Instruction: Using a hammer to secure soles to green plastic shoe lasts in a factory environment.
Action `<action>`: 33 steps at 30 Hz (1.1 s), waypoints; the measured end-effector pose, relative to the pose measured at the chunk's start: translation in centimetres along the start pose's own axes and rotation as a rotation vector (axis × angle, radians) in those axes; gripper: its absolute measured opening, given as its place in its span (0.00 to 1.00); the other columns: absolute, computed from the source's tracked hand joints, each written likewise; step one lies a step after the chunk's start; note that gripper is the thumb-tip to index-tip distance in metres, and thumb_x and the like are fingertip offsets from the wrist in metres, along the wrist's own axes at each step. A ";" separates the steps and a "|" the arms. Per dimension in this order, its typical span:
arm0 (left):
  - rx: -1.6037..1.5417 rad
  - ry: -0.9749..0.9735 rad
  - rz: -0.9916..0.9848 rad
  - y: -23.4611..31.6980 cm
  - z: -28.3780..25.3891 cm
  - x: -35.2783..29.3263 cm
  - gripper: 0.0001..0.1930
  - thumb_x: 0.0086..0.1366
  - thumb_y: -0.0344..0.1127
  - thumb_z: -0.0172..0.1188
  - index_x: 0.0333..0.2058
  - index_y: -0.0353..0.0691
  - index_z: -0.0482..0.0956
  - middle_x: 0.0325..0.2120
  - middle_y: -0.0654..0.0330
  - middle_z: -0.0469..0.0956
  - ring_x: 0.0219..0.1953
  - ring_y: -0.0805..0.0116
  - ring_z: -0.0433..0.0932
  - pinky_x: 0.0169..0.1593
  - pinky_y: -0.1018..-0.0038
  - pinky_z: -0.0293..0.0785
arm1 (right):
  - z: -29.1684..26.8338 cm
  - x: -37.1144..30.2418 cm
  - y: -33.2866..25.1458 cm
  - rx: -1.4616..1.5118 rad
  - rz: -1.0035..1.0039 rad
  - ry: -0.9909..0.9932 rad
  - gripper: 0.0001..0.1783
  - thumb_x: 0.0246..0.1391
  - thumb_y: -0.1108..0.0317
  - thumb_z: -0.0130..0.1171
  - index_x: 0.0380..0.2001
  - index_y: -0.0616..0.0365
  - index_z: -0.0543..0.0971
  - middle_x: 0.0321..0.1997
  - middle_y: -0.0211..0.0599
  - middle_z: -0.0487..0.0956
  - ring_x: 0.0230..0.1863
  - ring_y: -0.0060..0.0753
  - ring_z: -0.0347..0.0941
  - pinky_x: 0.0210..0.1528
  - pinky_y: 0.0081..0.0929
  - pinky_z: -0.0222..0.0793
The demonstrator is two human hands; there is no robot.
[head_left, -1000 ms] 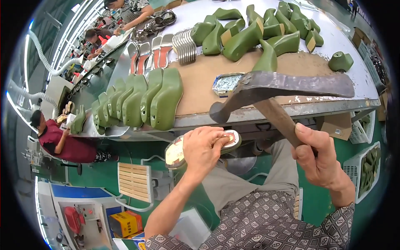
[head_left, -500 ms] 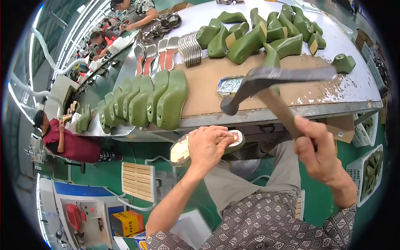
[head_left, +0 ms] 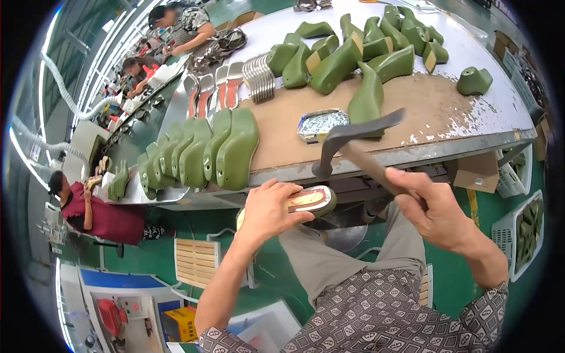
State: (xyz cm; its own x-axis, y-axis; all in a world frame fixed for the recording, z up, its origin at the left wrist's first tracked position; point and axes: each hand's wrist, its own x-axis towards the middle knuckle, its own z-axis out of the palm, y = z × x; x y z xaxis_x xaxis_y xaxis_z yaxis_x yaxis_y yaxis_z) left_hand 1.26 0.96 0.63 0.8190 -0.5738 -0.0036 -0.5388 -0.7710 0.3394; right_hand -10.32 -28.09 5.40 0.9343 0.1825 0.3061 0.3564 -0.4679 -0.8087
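Observation:
My left hand (head_left: 268, 212) is wrapped over a green shoe last (head_left: 331, 203) held sole side up above my lap. A beige and reddish insole (head_left: 309, 199) with a pale rim lies on its right end; the middle is hidden under my palm. My right hand (head_left: 432, 206) grips the wooden handle of a hammer (head_left: 336, 141). Its dark, curved metal head is raised beyond the last, in front of the bench edge, apart from the last. On the bench, near the hammer head, a small tray (head_left: 304, 136) holds silvery bits too small to make out.
The bench (head_left: 282, 126) carries a row of green lasts (head_left: 235, 150) at left, a heap of lasts (head_left: 335, 67) farther back, and stacked metallic-looking curved pieces (head_left: 259, 82). At right are a cardboard box (head_left: 478, 172) and a white basket (head_left: 502, 235) of lasts. Co-workers sit at left.
My left hand has slid left along the last, uncovering more of the insole. The hammer has come lower and swung left, its head turned. The view has shifted slightly.

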 end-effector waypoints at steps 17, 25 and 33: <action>-0.001 0.098 0.036 0.3 1.5 -1.0 0.26 0.48 0.51 0.71 0.43 0.44 0.76 0.35 0.60 0.80 0.41 0.61 0.76 0.47 0.64 0.63 | 0.9 0.3 -0.5 0.370 -0.191 0.483 0.23 0.54 0.81 0.58 0.55 0.65 0.71 0.48 0.44 0.78 0.37 0.23 0.76 0.38 0.21 0.73; 0.013 0.062 0.019 0.4 1.5 -0.5 0.27 0.48 0.51 0.71 0.42 0.43 0.75 0.35 0.59 0.79 0.40 0.60 0.76 0.45 0.64 0.63 | 0.3 2.5 -1.3 -0.031 -0.006 -0.057 0.25 0.58 0.75 0.56 0.59 0.52 0.69 0.48 0.49 0.79 0.43 0.45 0.80 0.44 0.35 0.76; 0.006 0.065 0.092 1.6 1.2 0.6 0.27 0.48 0.51 0.71 0.42 0.42 0.75 0.36 0.59 0.79 0.41 0.60 0.76 0.46 0.64 0.62 | 1.9 0.2 2.1 -0.271 -0.169 -0.079 0.26 0.61 0.70 0.54 0.62 0.48 0.63 0.26 0.38 0.78 0.18 0.38 0.72 0.25 0.28 0.72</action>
State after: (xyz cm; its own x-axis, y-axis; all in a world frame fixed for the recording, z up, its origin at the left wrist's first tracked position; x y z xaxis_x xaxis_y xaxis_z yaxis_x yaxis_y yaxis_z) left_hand 0.65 -0.91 0.05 0.7769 -0.6234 0.0882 -0.6133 -0.7177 0.3297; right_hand -9.40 -27.43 2.78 0.8626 0.3388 0.3756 0.5041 -0.6369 -0.5833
